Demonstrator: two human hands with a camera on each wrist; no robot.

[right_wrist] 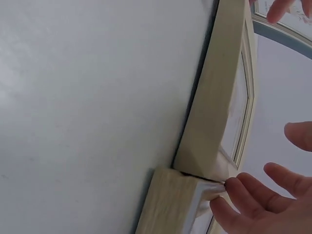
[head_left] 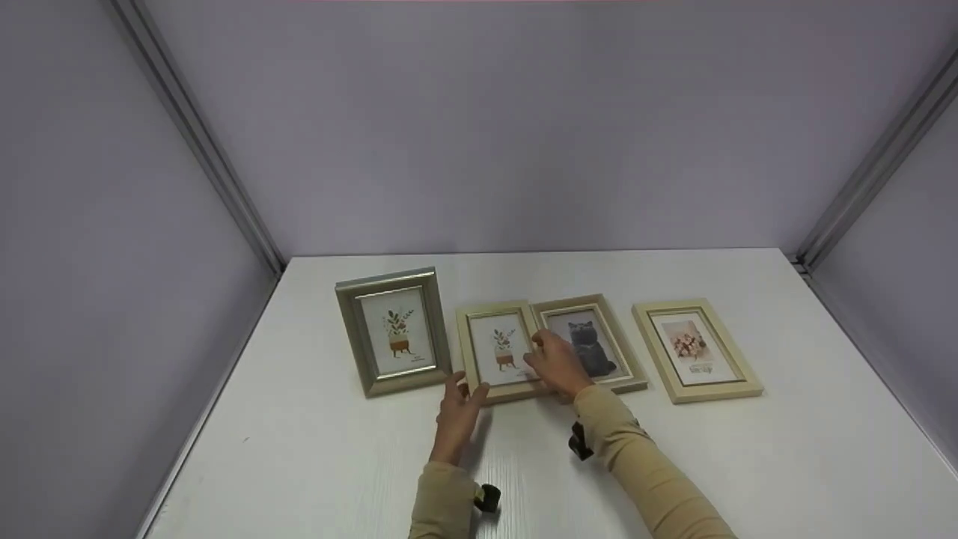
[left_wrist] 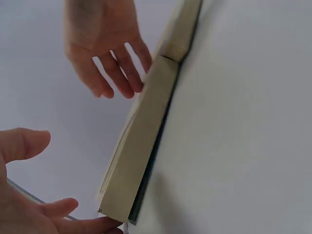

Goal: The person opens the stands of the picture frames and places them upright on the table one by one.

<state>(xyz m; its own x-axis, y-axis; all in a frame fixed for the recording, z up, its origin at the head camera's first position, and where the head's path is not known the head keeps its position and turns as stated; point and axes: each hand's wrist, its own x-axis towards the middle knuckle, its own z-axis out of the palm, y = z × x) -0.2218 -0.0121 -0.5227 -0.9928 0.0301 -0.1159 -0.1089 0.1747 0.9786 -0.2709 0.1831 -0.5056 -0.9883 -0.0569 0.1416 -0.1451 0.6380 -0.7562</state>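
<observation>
A pale gold photo frame with a potted-plant print lies face up on the table. A second frame with a grey cat picture lies against its right side. My left hand is at the plant frame's lower left corner. In the left wrist view, a finger of the left hand touches the corner while the thumb stays apart. My right hand reaches over where the two frames meet. The right wrist view shows fingertips of the right hand touching at that seam, thumb raised.
A darker champagne frame with a similar plant print stands tilted back at the left. Another pale frame with a flower picture lies at the right. Grey walls enclose the white table at the back and sides.
</observation>
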